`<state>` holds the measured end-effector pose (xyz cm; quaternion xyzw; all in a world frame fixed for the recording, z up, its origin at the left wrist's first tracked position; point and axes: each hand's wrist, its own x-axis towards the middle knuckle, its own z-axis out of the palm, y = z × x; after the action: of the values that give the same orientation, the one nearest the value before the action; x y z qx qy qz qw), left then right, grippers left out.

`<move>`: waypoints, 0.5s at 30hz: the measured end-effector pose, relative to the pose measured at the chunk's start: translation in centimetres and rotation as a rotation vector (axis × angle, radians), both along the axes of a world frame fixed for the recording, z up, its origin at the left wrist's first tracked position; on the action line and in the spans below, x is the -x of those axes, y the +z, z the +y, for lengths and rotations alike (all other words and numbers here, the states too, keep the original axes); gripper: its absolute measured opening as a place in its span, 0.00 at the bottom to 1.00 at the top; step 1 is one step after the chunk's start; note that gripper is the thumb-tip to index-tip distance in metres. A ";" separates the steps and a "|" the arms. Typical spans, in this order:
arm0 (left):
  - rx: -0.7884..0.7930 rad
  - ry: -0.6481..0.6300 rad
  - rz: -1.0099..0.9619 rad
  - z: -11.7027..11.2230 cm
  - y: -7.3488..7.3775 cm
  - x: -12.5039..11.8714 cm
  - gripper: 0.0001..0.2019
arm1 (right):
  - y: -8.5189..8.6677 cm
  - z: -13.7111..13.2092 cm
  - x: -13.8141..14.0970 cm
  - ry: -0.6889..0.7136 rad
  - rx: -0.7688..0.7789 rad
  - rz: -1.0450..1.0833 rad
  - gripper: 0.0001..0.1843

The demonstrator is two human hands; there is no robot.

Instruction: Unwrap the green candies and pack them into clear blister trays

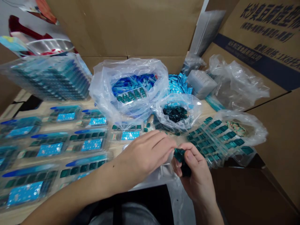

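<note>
My right hand (194, 178) is shut on a small dark teal piece (180, 155), with a second dark piece (186, 169) below it against the fingers. My left hand (145, 153) reaches in from the lower left, its fingertips at the top of that piece. Whether it grips the piece is hidden. Just behind my hands, a small clear bag of dark pieces (175, 112) sits open. A clear plastic sheet of teal packs (217, 140) lies to the right of my right hand.
Blister packs with blue cards (50, 149) lie in rows on a wooden table (114, 147). A large open clear bag of blue and teal items (131, 90) stands behind them. Cardboard box flaps (117, 28) rise at the back and right, with a wrapped stack (51, 78) at back left.
</note>
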<state>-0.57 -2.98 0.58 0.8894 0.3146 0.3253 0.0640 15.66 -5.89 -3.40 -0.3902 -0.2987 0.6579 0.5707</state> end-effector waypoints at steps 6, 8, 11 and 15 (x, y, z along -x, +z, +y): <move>-0.160 0.169 -0.034 -0.1 -0.4 -0.8 0.11 | -0.1 -0.4 0.4 -0.114 -0.086 -0.144 0.10; -0.141 0.216 -0.121 -0.3 -0.5 -1.4 0.10 | 0.1 -0.5 0.7 -0.160 -0.141 -0.225 0.07; -0.094 0.245 -0.240 -0.6 -0.4 -1.9 0.07 | 0.4 -0.7 1.0 -0.180 -0.197 -0.283 0.05; 0.001 0.336 -0.357 0.0 0.1 -0.7 0.08 | 0.4 -1.0 0.0 -0.231 -0.227 -0.313 0.07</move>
<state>0.16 -3.01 0.68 0.7528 0.4421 0.4834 0.0641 15.65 -6.85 -2.99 -0.4522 -0.4091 0.4819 0.6292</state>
